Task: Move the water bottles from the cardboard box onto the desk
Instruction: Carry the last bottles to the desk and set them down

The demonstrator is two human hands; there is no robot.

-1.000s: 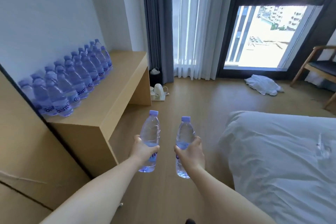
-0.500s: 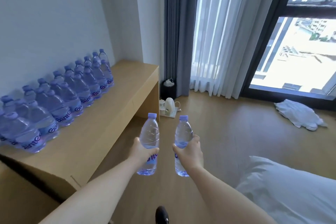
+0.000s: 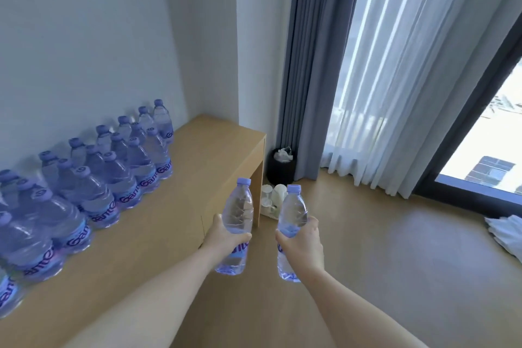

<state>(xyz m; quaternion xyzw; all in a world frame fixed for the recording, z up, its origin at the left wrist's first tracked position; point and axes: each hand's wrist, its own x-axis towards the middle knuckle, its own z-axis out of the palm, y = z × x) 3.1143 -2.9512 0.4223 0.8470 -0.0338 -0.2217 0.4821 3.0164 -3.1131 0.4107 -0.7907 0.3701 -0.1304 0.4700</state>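
Nearest the camera, two bare forearms reach forward from the bottom edge, each ending in a hand wrapped around a clear water bottle with a purple cap. The left hand (image 3: 226,237) grips the left bottle (image 3: 237,212) around its middle, fingers closed over the label, holding it upright just over the near right edge of the desk (image 3: 169,220). The right hand (image 3: 302,240) closes around the right bottle (image 3: 292,209) in the same way, upright, held over the wooden floor (image 3: 395,263) to the right of the desk; the two held bottles are near each other but apart. On the left, the light wooden desk runs away toward the far corner, and a crowd of bottles on the desk (image 3: 93,186) stands upright along the wall side in roughly two or three rows, from the near left edge to about the middle of the desktop, their labels facing out. The far end of the desktop is bare wood. Beyond the desk's end, on the floor, stand some white cups (image 3: 271,198) and, behind them, a dark bin (image 3: 281,169) with a crumpled white liner. Farther right hang a grey curtain (image 3: 310,65) and a sheer white curtain (image 3: 409,65) before a dark-framed window (image 3: 485,150). A white cloth (image 3: 505,232) lies on the floor at the right edge.
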